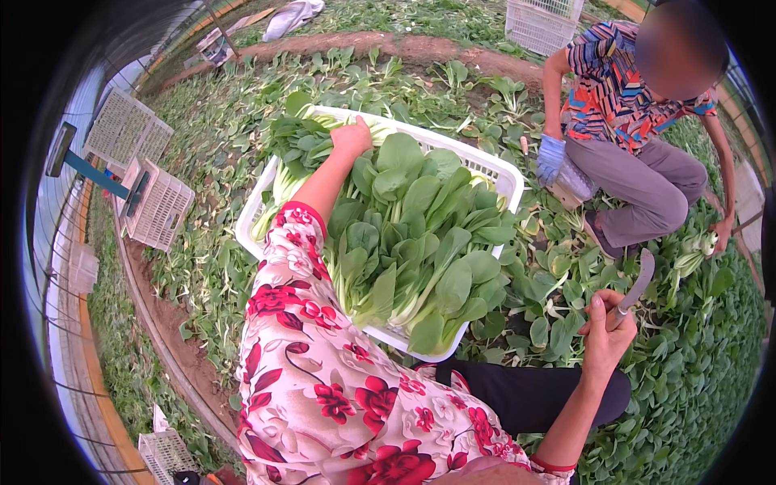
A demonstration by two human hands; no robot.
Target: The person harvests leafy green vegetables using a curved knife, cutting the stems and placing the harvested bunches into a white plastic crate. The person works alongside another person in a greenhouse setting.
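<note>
Before me a white plastic crate is heaped with bok choy, its leaves spilling over the near right side. My left hand reaches to the crate's far side and grips a bunch of bok choy, pale stems showing beside it. Its fingertips are partly hidden. Out to the right, above the plants, my right hand holds a curved harvesting knife by its handle, blade pointing up and away from me.
A co-worker crouches at right, a blue glove on one hand and greens in the other. Uncut bok choy grows at lower right. A platform scale with a crate stands left. Stacked crates are behind.
</note>
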